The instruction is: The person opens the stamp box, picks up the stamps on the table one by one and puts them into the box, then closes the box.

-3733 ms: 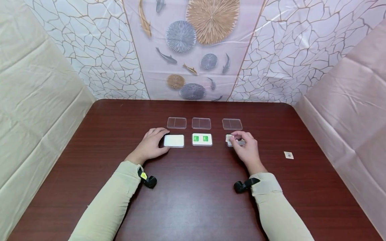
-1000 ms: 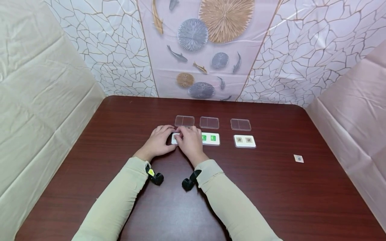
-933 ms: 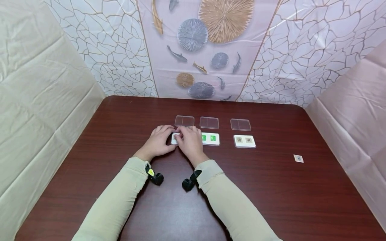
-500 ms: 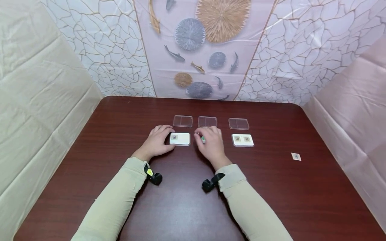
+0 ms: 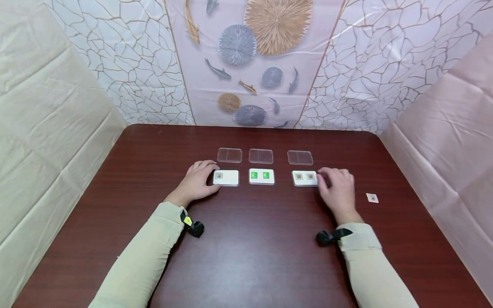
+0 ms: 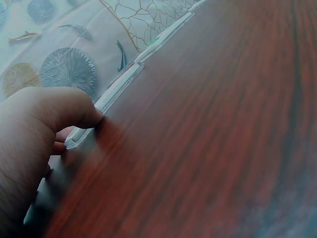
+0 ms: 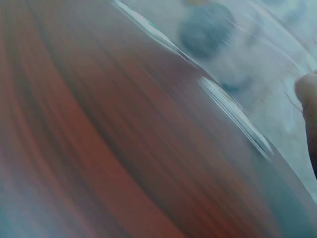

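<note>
My left hand [image 5: 196, 182] holds the left end of a shallow clear case [image 5: 231, 177] with a white lining, thumb at its near edge and fingers at the far one. In the left wrist view, the thumb [image 6: 84, 111] presses the case's side. One small stamp-like square [image 5: 219, 176] lies in that case, on its left half. The middle case [image 5: 262, 176] has two green squares, and the right case [image 5: 299, 184] two brownish ones. My right hand [image 5: 339, 190] is over the right case's right end, fingers loosely bent, nothing visible in them.
Three clear lids, left [image 5: 230, 155], middle [image 5: 261, 156] and right [image 5: 300, 158], lie in a row behind the cases. A loose stamp-like square [image 5: 372, 198] lies on the brown table [image 5: 246, 244], to the right of my right hand. Patterned cloth hangs behind.
The left case was plain white at first; a square now lies in it, and the right case shows two squares. My right hand has swept right from the left case, past the middle one.
</note>
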Demonstrator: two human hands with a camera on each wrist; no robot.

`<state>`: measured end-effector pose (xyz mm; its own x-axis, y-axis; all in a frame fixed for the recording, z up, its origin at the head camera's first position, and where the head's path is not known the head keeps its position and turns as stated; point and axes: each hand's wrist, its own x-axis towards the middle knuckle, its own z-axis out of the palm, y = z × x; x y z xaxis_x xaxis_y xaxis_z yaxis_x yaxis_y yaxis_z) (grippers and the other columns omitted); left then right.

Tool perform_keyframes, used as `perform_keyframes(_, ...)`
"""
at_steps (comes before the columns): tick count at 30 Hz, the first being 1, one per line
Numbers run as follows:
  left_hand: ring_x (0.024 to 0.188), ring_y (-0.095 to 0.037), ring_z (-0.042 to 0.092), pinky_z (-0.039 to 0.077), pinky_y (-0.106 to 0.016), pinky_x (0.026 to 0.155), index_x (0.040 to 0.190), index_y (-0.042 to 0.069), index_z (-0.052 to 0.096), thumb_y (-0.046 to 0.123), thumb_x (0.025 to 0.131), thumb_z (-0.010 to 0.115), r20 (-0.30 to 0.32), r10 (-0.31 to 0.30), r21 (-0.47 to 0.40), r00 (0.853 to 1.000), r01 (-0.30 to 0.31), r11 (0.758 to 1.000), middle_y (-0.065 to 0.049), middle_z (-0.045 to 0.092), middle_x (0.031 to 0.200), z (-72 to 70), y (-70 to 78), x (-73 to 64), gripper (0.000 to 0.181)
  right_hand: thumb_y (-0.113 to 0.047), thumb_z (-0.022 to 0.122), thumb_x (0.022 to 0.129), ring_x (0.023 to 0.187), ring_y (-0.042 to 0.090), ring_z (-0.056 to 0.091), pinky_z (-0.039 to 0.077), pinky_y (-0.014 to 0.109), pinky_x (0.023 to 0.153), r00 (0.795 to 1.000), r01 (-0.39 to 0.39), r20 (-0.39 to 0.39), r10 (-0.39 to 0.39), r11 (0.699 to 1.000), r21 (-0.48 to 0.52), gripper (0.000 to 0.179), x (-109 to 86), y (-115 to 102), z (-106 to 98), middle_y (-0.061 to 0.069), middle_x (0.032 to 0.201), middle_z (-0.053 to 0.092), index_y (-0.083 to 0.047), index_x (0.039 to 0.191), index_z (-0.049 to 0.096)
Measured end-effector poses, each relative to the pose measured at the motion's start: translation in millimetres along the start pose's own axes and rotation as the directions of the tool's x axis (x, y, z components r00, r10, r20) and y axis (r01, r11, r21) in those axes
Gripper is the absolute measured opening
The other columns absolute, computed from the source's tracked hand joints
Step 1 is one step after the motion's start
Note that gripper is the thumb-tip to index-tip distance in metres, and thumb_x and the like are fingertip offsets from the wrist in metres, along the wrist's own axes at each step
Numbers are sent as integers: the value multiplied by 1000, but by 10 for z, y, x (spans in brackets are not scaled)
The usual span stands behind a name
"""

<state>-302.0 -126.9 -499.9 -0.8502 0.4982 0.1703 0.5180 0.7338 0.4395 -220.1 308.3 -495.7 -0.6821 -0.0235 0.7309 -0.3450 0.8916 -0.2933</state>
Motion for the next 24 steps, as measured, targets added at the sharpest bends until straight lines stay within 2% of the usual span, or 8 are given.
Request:
perform_keyframes(4, 133, -33, 40, 27, -55, 113, 131, 10, 60, 33, 82, 72, 2, -4, 1, 1000, 4, 1000, -9, 51, 143, -8, 2, -3, 55, -12, 71, 90, 88, 44, 51, 36, 57, 80, 994, -87, 54, 91, 994, -69, 16, -108, 341, -280, 19, 88, 66, -3, 103, 70)
perform_keyframes(6, 133, -34, 40, 27, -55, 113, 131, 10, 60, 33, 82, 72, 2, -4, 3, 1000, 4, 1000, -9, 51, 143, -7, -1, -5, 55, -13, 69, 91, 92, 46, 51, 36, 59, 82, 983, -144, 100, 157, 982, -124, 18, -163, 490, -433, 21, 93, 65, -2, 106, 69)
perform_keyframes(10, 133, -34, 40, 28, -55, 113, 131, 10, 61, 33, 81, 72, -7, 7, 8, 1000, -6, 1000, -9, 52, 142, -1, -4, -5, 56, -21, 64, 97, 102, 50, 49, 33, 62, 90, 931, -250, 208, 298, 941, -230, 27, -290, 743, -732, 27, 110, 60, -1, 115, 66)
perform_keyframes(13, 132, -34, 41, 28, -56, 112, 130, 10, 61, 33, 81, 73, -13, 17, 9, 1000, -17, 1000, -9, 52, 142, 5, -1, -3, 56, -26, 60, 99, 109, 51, 45, 31, 64, 93, 890, -300, 272, 365, 920, -253, 33, -394, 883, -912, 29, 120, 56, -1, 121, 65)
perform_keyframes(16, 132, -34, 41, 29, -56, 111, 131, 10, 61, 32, 81, 72, -12, 20, 11, 1000, -19, 1000, -9, 52, 142, 10, 2, -2, 56, -29, 59, 98, 110, 50, 45, 31, 63, 93, 866, -321, 311, 391, 912, -254, 38, -470, 968, -1026, 29, 121, 56, -1, 123, 65)
perform_keyframes(24, 133, -33, 41, 28, -55, 113, 131, 10, 61, 33, 81, 73, -12, 14, 11, 1000, -14, 1000, -8, 52, 142, 6, -5, 2, 57, -39, 59, 99, 111, 50, 46, 31, 64, 94, 836, -330, 355, 419, 900, -285, 43, -489, 1002, -1076, 27, 120, 58, -1, 119, 67)
